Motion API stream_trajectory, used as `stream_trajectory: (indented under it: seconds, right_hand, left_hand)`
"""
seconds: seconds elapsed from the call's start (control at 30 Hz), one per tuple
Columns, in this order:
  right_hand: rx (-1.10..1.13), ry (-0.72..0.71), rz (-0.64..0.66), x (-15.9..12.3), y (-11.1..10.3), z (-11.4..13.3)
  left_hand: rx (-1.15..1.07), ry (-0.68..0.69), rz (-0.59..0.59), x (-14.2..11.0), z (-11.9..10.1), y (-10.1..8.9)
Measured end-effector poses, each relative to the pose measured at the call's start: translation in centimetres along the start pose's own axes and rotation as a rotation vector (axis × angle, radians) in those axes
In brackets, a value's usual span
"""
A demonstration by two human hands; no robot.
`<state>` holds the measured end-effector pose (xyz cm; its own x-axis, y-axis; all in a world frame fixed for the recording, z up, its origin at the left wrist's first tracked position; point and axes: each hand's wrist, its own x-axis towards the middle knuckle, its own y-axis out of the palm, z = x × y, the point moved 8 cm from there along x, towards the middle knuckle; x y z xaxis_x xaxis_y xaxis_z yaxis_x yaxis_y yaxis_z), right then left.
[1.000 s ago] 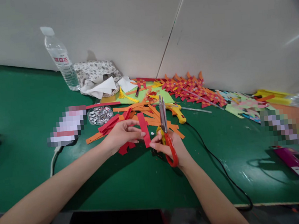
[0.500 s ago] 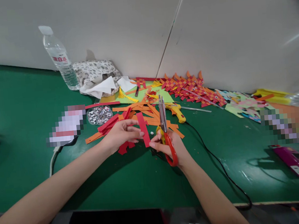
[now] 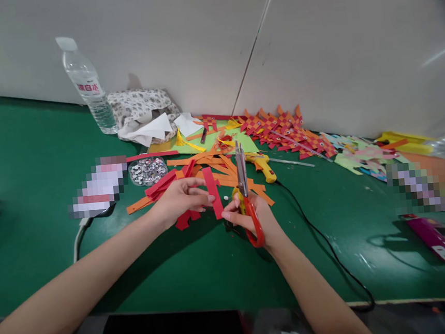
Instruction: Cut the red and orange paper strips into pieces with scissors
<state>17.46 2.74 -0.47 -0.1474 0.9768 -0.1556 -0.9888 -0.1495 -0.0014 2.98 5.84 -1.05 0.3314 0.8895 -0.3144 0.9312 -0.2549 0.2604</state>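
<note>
One red paper strip (image 3: 213,192) stands between both hands above the green surface (image 3: 30,152): the left hand (image 3: 178,199) pinches it, the right hand (image 3: 252,219) grips one pair of scissors (image 3: 245,191), blades closed. One water bottle (image 3: 86,85) stands behind.

1 head-worn camera looks forward and down from above the near edge of the green table (image 3: 31,168), close over both forearms, facing the white wall (image 3: 352,46) at the far side; no 2nd view exists.
</note>
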Motion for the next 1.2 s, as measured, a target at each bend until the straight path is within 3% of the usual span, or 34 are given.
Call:
stream_trajectory:
  seconds: [1.2]
  right_hand:
    - [-0.085,-0.039,-0.016,-0.02,0.14,0.11]
  left_hand:
    - [-0.024,-0.013,0.006,0.02,0.38,0.04]
